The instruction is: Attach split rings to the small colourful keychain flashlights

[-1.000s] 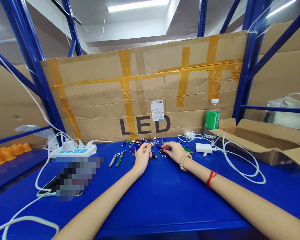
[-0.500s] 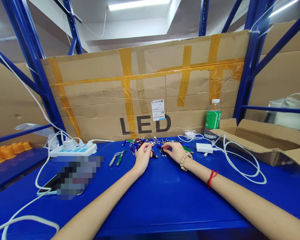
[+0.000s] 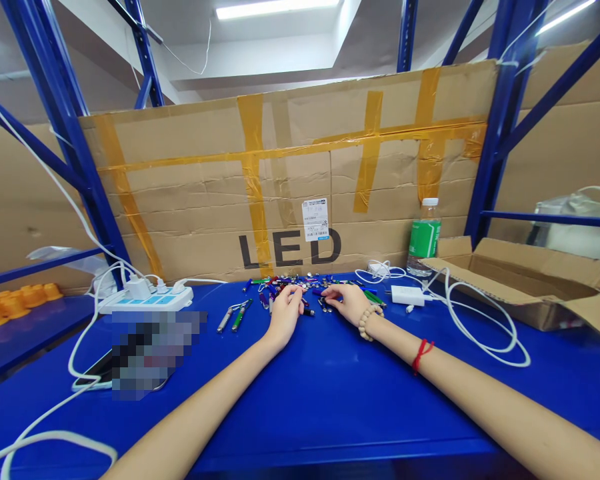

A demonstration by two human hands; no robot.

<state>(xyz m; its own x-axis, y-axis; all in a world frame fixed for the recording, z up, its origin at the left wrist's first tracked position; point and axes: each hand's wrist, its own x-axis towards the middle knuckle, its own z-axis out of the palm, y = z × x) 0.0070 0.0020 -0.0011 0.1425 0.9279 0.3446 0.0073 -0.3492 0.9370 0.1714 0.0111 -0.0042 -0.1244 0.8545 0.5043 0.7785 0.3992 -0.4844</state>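
Observation:
My left hand (image 3: 285, 312) rests at the near edge of a pile of small parts (image 3: 310, 280), its fingers curled and close together. Whatever they grip is hidden. A short dark tube (image 3: 309, 312) pokes out just right of its fingertips. My right hand (image 3: 349, 303) is beside it with thumb and fingers bent into a pinch; what lies between them is too small to make out. A blue tube (image 3: 319, 292) and small metal pieces (image 3: 324, 305) are by its fingertips. Left of my hands lie a silver tube (image 3: 225, 321) and a green tube (image 3: 239, 319), apparently joined by a cord.
A white power strip (image 3: 150, 300) with cables stands left, behind a blurred-out dark object (image 3: 150, 353). On the right are a white adapter (image 3: 407, 295), looped white cable (image 3: 505, 347), a green-labelled bottle (image 3: 425, 239) and an open cardboard box (image 3: 520, 280). Tall cardboard (image 3: 205, 213) closes off the back.
Both hands keep nearly the same place and finger shape. The whole view has shifted very slightly to the left.

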